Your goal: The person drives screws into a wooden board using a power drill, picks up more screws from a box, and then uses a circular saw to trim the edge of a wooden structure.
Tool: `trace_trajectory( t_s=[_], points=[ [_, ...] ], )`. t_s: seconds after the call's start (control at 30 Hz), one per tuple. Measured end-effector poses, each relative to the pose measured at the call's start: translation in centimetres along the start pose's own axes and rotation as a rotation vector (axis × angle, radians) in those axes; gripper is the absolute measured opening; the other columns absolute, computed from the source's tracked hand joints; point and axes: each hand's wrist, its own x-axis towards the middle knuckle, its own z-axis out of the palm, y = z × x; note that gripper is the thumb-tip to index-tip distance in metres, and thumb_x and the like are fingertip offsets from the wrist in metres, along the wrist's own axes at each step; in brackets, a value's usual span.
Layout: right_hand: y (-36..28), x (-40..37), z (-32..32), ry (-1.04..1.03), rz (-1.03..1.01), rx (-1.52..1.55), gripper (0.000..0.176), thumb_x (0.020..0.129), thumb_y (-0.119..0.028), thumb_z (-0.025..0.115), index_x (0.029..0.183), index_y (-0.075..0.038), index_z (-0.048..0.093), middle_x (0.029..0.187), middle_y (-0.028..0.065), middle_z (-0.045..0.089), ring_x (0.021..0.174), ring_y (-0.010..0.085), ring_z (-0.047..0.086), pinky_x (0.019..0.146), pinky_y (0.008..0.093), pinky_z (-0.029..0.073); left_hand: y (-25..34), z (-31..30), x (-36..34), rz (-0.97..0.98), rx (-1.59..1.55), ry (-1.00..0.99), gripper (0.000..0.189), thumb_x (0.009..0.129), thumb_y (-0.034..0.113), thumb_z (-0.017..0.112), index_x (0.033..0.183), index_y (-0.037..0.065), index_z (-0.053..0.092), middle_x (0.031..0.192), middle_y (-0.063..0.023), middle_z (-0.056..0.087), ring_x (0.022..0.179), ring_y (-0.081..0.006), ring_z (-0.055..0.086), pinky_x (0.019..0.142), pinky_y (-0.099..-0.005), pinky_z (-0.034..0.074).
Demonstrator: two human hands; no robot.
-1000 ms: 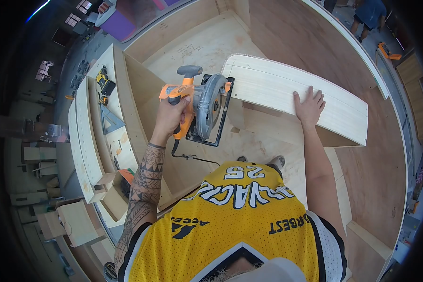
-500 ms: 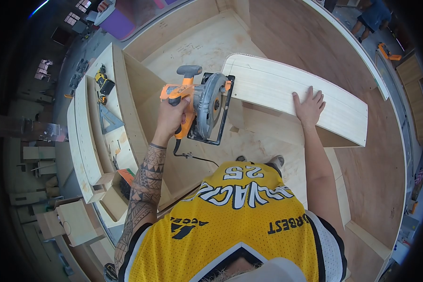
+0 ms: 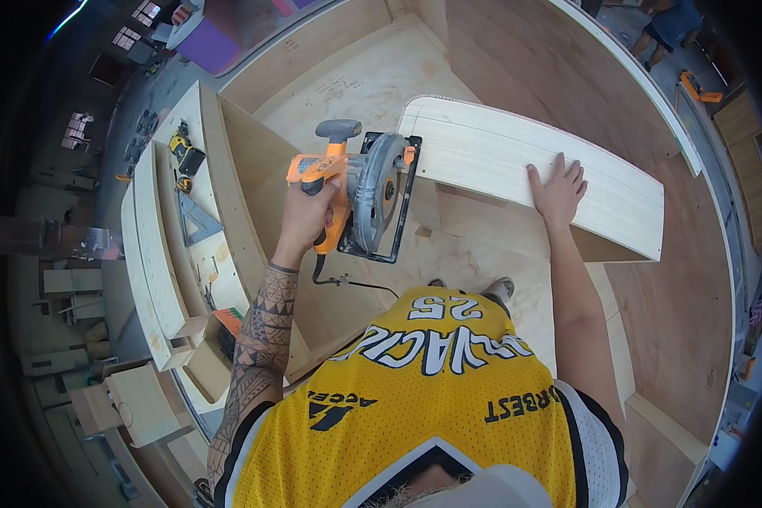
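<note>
My left hand [image 3: 311,212] is wrapped round the rear handle of an orange and grey circular saw [image 3: 372,199]. The saw's black base plate meets the left end of a pale wooden panel [image 3: 483,144] with pencil lines and a rounded corner. Flat on the panel's top, near its front edge, lies my right hand [image 3: 559,190] with fingers spread. A black cord runs from the saw towards my body. Whether the blade touches the wood cannot be made out.
Plywood walls [image 3: 677,279] surround me. On the left ledge are a yellow drill [image 3: 184,152], a blue triangular square [image 3: 199,220] and small tools. Wooden boxes [image 3: 144,402] stand at lower left. A person [image 3: 670,30] is at the far upper right, near an orange tool [image 3: 698,87].
The view has shifted slightly. Both hands, the saw and the panel keep nearly the same places, and the person at the upper right has moved a little.
</note>
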Motion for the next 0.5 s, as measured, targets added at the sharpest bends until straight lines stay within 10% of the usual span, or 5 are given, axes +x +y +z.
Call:
trace_trajectory(
  t_s=[0.5],
  points=[
    [0.16, 0.11, 0.07, -0.038, 0.013, -0.02, 0.099, 0.097, -0.076, 0.056, 0.166, -0.008, 0.039, 0.169, 0.0321, 0.03, 0.161, 0.0451, 0.024, 0.132, 0.0598, 0.016, -0.18, 0.07, 0.06, 0.014, 0.049, 0.05, 0.023, 0.101, 0.024, 0.074, 0.095, 0.003, 0.067, 0.067, 0.0019, 0.059, 0.049, -0.0077, 0.056, 0.047, -0.0258, 0.045]
  ],
)
